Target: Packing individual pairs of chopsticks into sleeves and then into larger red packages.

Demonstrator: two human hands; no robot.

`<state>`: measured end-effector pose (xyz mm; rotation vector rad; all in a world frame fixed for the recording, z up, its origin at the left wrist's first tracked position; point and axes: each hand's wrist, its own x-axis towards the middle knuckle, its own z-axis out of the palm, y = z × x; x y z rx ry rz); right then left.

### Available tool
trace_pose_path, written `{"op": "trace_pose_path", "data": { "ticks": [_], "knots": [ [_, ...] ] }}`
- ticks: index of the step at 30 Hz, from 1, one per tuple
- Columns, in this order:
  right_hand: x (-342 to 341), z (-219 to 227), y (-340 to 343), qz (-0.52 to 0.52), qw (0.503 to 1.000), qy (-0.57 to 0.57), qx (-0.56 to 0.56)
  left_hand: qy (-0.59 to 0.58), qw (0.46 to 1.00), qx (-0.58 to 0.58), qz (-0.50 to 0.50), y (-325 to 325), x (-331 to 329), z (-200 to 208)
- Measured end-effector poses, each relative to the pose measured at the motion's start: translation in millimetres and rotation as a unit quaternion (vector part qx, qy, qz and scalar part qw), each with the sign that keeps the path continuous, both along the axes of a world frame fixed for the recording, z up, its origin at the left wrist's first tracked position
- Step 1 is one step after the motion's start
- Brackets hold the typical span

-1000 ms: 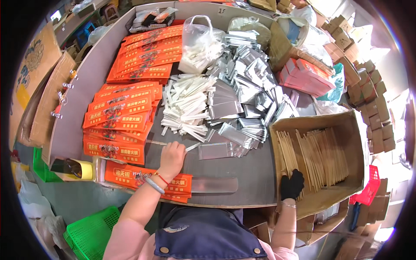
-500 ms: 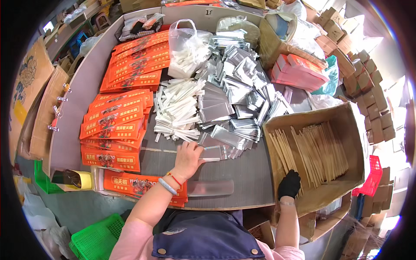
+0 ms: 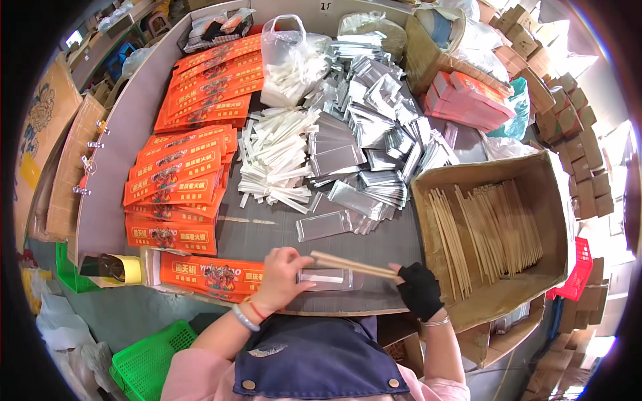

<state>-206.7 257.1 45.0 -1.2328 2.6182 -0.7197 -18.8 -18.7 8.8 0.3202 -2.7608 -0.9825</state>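
Note:
A small bundle of wooden chopsticks (image 3: 354, 264) slants above the table's front part, its right end gripped in my right hand (image 3: 420, 291), which wears a black fingerless glove. Close to the bundle's left end is my left hand (image 3: 286, 275), bare, with thumb and forefinger apart. It rests at the left end of a clear plastic sleeve (image 3: 356, 279). A white paper strip (image 3: 324, 278) lies along that sleeve, with a clear packet beside it. Under and left of my left hand are printed orange sleeves (image 3: 207, 275).
A cardboard box (image 3: 491, 294) of chopsticks stands at the right. Orange sleeves (image 3: 175, 180) are stacked on the left. White paper strips (image 3: 275, 157) and silvery packets (image 3: 374, 127) are heaped mid-table. Below the table edge sits a green basket (image 3: 150, 354).
My right hand has come out of the box leftward with chopsticks. My left hand has moved nearer to me and let go of the white strip, now on the clear sleeve.

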Motion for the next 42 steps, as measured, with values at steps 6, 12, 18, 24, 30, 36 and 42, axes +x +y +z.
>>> {"op": "trace_pose_path", "data": {
  "ticks": [6,12,18,24,30,36,42],
  "knots": [
    [37,-53,-52,0.127,0.991,-0.026,0.025,-0.022,0.999,-0.032,-0.022,3,31,-13],
    [28,-52,-48,-0.010,0.998,-0.052,0.043,-0.024,0.996,-0.083,-0.015,5,18,0],
    [92,-36,-113,0.064,0.949,-0.263,-0.159,-0.023,0.995,-0.066,-0.069,6,2,-2],
    [56,-10,-88,0.134,0.988,0.071,-0.003,-0.101,0.952,-0.147,-0.247,-23,-12,50],
    [31,5,-58,-0.028,0.998,0.059,0.008,0.087,0.962,-0.239,0.103,-100,-9,77],
    [49,7,-58,0.055,0.994,0.077,0.053,-0.116,0.974,-0.022,0.193,0,41,-23],
    [54,2,-65,0.133,0.984,0.033,0.110,-0.055,0.983,0.021,0.176,-11,46,-35]
  ]
}}
